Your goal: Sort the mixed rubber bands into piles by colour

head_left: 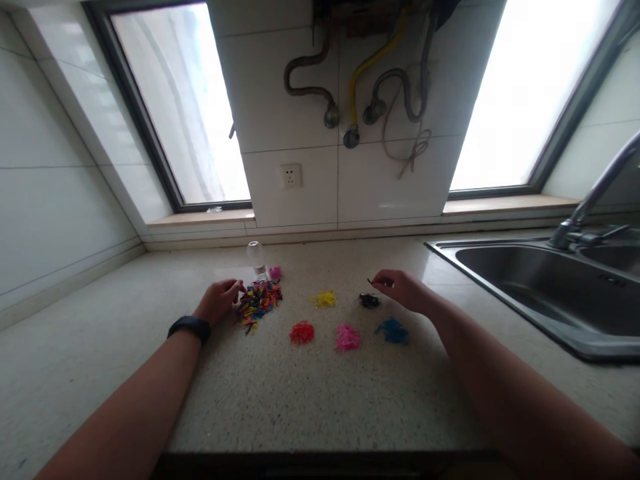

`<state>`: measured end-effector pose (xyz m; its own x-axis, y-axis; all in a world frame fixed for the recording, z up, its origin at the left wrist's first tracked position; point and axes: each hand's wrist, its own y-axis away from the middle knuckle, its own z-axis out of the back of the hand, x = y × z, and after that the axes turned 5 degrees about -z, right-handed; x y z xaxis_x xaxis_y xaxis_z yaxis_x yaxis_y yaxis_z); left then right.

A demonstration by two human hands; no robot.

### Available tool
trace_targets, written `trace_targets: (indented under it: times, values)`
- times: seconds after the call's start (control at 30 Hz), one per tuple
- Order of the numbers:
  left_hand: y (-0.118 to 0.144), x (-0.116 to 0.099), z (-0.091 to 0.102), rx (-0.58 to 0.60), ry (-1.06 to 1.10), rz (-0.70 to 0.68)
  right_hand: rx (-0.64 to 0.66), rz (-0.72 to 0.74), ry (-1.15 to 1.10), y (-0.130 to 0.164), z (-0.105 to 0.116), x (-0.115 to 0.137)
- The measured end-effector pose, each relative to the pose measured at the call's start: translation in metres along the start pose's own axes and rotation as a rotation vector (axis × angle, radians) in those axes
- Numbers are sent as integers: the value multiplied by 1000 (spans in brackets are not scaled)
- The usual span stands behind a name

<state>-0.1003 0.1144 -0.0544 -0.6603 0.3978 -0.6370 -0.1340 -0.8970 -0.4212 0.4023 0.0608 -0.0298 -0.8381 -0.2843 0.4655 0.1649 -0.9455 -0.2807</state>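
My left hand, with a dark band on its wrist, rests at the left edge of a mixed pile of small coloured rubber bands. Its fingers are drawn together at the pile; what they pinch, if anything, is too small to make out. Over on the right, my right hand pinches a thin black rubber band just above a small black heap. Single-colour heaps lie between and below the hands: yellow, red, pink and blue.
A clear plastic bottle stands behind the mixed pile, beside a pink cap-like object. At right, a steel sink with a faucet is set into the speckled countertop. A tiled wall with pipes and a socket rises behind.
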Motion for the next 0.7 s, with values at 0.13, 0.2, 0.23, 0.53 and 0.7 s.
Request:
trace_targets:
  times: [0.13,0.2,0.23,0.53,0.7]
  values:
    - [3,0,3,18,-26,3,139,25,-32,-1,0,8]
    - [4,0,3,29,-37,7,178,19,-42,1,2,9]
    - [4,0,4,30,-43,9,186,18,-43,2,3,9]
    - [4,10,3,35,-39,37,170,-20,-33,2,2,4]
    - [4,12,3,38,-43,47,175,-75,-44,1,2,1]
